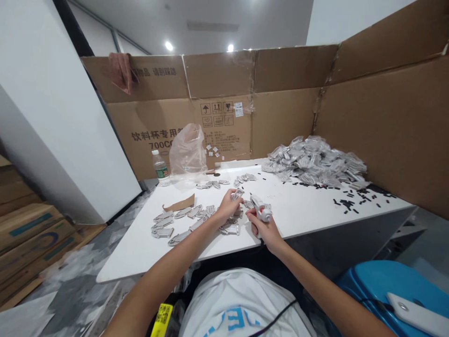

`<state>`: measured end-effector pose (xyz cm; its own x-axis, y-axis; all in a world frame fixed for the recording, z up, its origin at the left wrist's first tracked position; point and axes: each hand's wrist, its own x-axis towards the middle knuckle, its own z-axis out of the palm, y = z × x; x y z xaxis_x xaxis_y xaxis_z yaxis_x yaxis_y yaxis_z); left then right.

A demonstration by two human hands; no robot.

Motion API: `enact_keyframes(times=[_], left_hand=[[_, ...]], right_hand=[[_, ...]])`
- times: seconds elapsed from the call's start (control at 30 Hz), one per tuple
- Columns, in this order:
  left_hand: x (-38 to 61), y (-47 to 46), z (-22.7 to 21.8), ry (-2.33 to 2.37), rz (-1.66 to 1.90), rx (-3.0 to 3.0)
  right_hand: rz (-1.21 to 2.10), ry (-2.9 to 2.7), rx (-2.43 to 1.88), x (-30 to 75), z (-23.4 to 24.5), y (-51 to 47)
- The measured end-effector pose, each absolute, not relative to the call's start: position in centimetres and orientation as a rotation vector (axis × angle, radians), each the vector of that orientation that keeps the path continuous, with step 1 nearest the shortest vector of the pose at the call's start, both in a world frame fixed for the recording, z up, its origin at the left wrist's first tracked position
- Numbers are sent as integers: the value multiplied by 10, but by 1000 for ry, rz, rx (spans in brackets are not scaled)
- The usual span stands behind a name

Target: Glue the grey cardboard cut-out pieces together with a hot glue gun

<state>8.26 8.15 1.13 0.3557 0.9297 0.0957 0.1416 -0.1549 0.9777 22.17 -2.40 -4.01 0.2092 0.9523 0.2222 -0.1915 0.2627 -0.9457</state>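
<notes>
Two bare hands over white table [298,210]. Left hand [227,207] pinches small grey cut-out piece [237,194]; right hand [264,229] closed around white-and-orange hot glue gun [261,208], held just above tabletop. Dozen-plus loose cut-outs [182,213] beside hands. Farther off: large silver packet heap [315,161], scattered black bits [347,204], one water bottle [160,168], one clear plastic bag [187,150], cardboard strip [178,203], cardboard screen [280,121] printed "700CC".
</notes>
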Motion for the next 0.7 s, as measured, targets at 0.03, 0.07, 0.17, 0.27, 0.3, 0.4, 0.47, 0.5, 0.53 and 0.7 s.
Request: enact_keyframes(times=[0.03, 0.07, 0.17, 0.27, 0.3, 0.4, 0.47, 0.5, 0.53, 0.7], left_hand=[[83, 81, 12, 1005, 939, 1573], [83, 80, 13, 1021, 940, 1575], [83, 79, 16, 1080, 983, 1581], [84, 79, 16, 1111, 1033, 1581], [84, 80, 15, 1111, 1038, 1582], [84, 82, 13, 1105, 1038, 1589], [84, 83, 11, 1087, 1020, 1599], [84, 84, 10, 1075, 1008, 1607], [83, 84, 10, 1063, 996, 1615], [82, 82, 12, 1027, 974, 1650]], right_hand=[[995, -1026, -958, 222, -40, -24], [996, -1027, -960, 222, -39, -24], [997, -1032, -955, 221, -39, -25], [996, -1034, -952, 221, -39, -25], [996, -1035, -953, 221, -39, -25], [991, -1031, -955, 221, -40, -24], [985, -1035, -959, 222, -41, -24], [981, -1037, -963, 222, -41, -24], [979, -1039, -965, 222, -41, -24], [973, -1058, -965, 222, -40, -24]])
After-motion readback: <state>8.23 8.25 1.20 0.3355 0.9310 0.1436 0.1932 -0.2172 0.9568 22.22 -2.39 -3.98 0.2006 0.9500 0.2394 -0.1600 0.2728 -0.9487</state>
